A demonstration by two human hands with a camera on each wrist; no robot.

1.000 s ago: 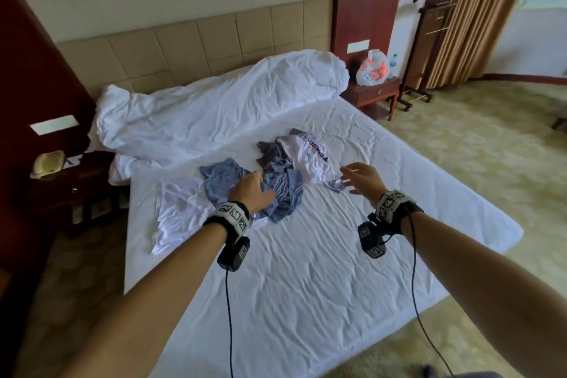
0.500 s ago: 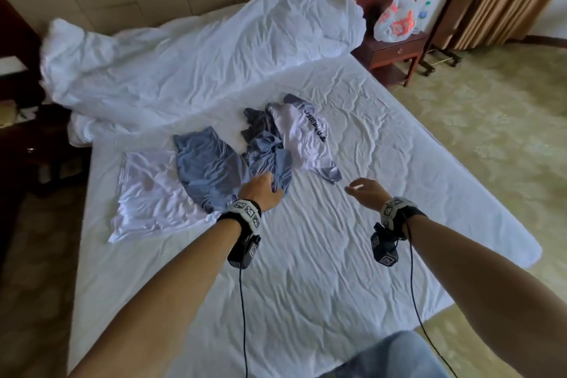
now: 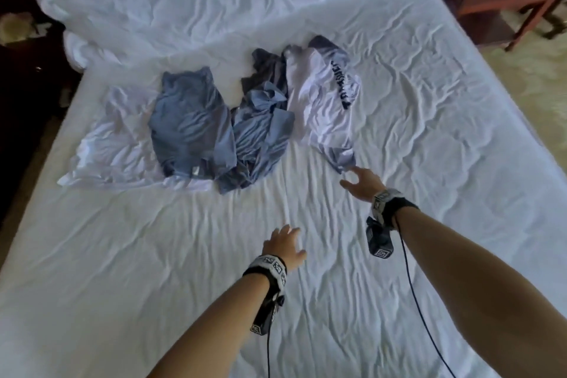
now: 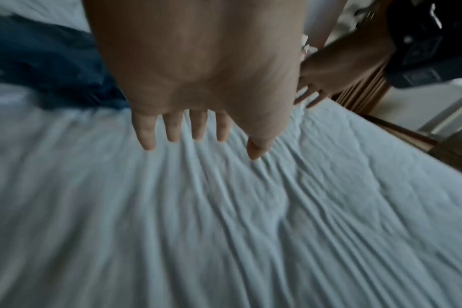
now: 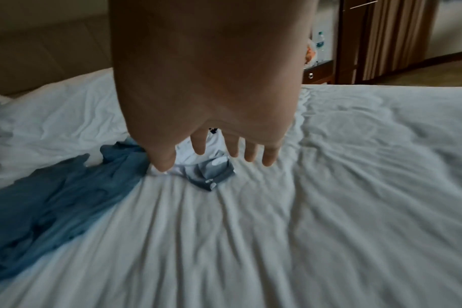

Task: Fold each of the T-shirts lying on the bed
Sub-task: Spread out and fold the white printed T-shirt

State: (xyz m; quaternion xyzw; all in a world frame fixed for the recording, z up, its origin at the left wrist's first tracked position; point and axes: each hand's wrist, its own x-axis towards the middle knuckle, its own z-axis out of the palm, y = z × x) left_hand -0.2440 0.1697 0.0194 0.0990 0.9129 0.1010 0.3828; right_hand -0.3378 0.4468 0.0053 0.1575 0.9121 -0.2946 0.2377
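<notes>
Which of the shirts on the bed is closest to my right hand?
The white T-shirt with dark lettering, rightmost of the shirts; its grey-trimmed corner lies just beyond your right hand. The blue ones lie farther left.

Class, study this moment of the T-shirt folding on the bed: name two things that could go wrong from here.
1. The white lettered T-shirt overlaps the crumpled blue T-shirt; the open right hand, reaching for its near corner, might drag both.
2. The left hand hovers open, pinning nothing, so the bed sheet may bunch.
</notes>
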